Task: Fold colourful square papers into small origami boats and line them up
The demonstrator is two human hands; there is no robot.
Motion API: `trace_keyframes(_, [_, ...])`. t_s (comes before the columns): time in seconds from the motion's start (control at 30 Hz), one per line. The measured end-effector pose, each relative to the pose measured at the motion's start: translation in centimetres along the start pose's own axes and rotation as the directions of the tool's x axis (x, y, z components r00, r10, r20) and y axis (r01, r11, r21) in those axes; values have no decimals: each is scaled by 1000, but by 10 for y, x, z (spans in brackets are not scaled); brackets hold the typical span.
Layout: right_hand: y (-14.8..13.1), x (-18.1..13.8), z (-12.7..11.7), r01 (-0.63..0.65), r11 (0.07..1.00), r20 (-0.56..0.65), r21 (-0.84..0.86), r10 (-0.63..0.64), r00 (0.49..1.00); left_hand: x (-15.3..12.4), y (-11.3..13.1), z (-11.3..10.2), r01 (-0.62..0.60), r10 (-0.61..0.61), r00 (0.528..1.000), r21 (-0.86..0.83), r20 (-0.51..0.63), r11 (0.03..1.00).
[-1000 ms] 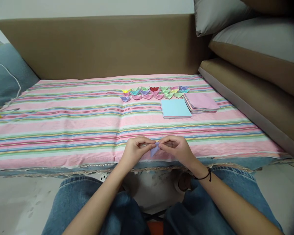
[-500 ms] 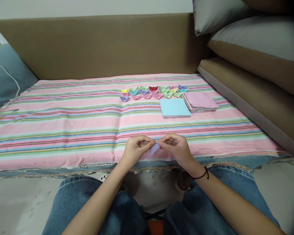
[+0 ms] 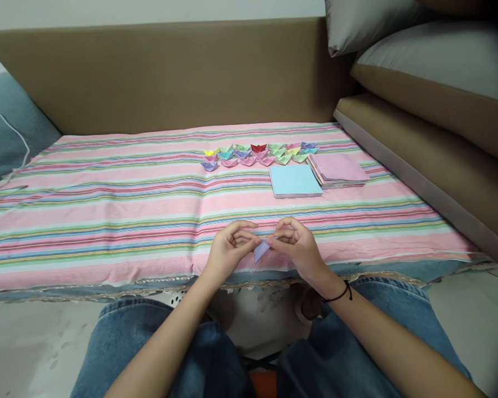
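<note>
A small folded piece of lilac paper (image 3: 261, 251) is pinched between my two hands above the front of the striped cloth. My left hand (image 3: 233, 246) grips its left side with thumb and fingers, the index finger raised off it. On the other side my right hand (image 3: 295, 243) pinches the upper right part, its index finger lifted too. Part of the paper is hidden behind the fingertips. Farther back lie several folded paper boats (image 3: 257, 155) in rows, in many colours.
A stack of light blue paper sheets (image 3: 295, 181) lies before the boats, touching or close to a pink-topped stack (image 3: 341, 168). Cushions (image 3: 431, 72) are piled at the right. A brown backrest (image 3: 170, 77) closes off the back. A white cord (image 3: 12, 130) hangs at the left.
Both index fingers have lifted away from the lilac paper, while the thumbs stay on it. The view has shifted slightly; the boats and stacks lie as before.
</note>
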State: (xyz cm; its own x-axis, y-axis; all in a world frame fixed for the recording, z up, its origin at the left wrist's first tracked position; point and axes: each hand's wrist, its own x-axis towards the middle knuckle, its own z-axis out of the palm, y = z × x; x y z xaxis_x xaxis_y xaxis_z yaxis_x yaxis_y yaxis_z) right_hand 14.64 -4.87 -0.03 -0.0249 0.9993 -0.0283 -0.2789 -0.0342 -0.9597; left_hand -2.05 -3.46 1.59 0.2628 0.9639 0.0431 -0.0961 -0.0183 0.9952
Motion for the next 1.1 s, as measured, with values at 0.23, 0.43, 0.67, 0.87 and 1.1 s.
trace_keyframes(0.23, [-5, 2, -2, -11, 999, -1, -35, 11, 1000, -1, -2, -2, 57, -59, 998, -61, -32, 997])
trace_keyframes(0.43, [-5, 5, -5, 37, 992, -45, -124, -43, 998, 0, -2, 2, 44, -44, 999, -7, -25, 999])
trace_keyframes(0.67, [2, 5, 1, -84, 996, 7, -18, 84, 996, 0, -4, 0, 138, -161, 976, -157, -145, 978])
trace_keyframes(0.87, [4, 4, 6, -66, 996, -2, -60, 66, 998, -2, -5, -2, 177, -211, 968, -229, -137, 957])
trace_keyframes(1.1, [-1, 8, 1, 40, 985, -30, -170, -46, 999, -5, 0, 5, 201, -222, 971, -201, -89, 959])
